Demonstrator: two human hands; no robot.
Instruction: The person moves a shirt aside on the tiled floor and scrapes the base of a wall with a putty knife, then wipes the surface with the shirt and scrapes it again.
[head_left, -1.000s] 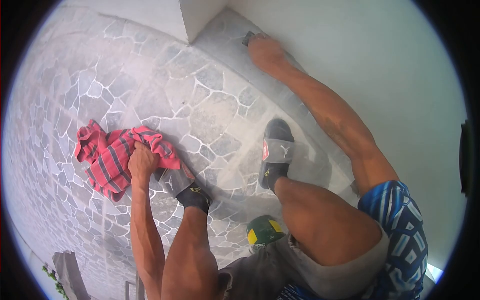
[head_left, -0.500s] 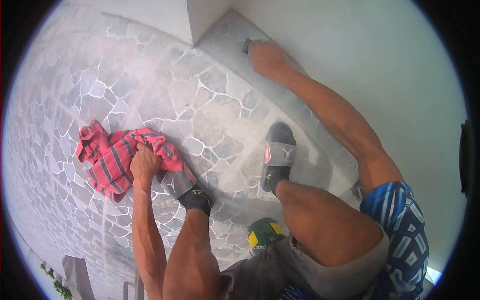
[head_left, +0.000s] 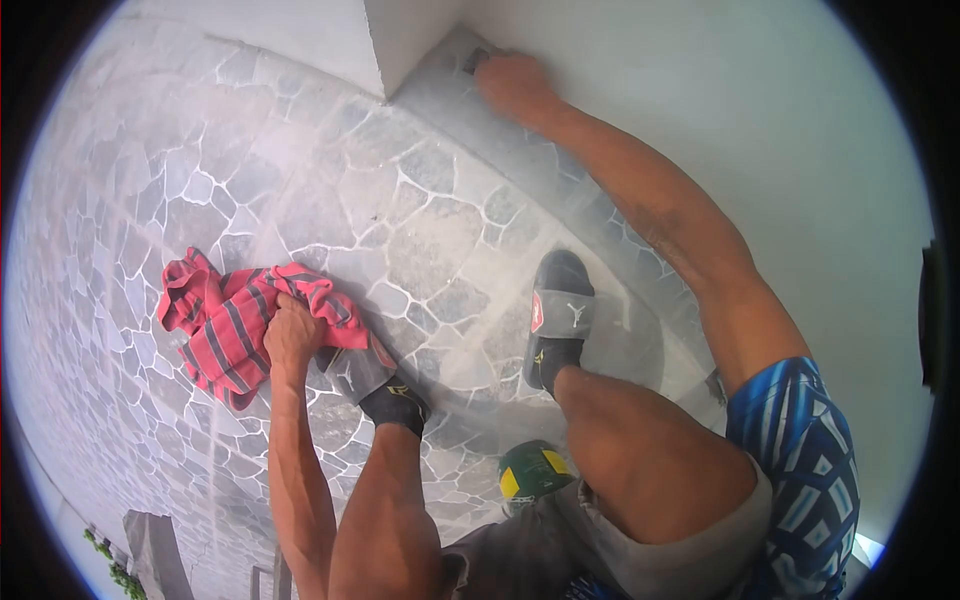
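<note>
My left hand (head_left: pixel 293 338) is closed on a red cloth with dark stripes (head_left: pixel 228 335), which looks like a crumpled shirt, beside my left sandal (head_left: pixel 357 367). Stretched out to the upper right, my right hand (head_left: pixel 518 88) grips a small dark grey flat piece (head_left: pixel 476 61); its kind cannot be made out. That piece is against the grey ledge (head_left: pixel 440 80) at the foot of the white wall, close to the inner corner. My fingers hide most of it.
Irregular stone paving with pale joints (head_left: pixel 440 240) spreads around my feet. A green container with yellow patches (head_left: pixel 533 470) stands between my legs. The white wall (head_left: pixel 780 180) rises on the right, and a wall corner (head_left: pixel 385 90) juts out at the top.
My right hand has slid up and left along the ledge with the dark piece, toward the inner corner. My left hand stays on the striped cloth.
</note>
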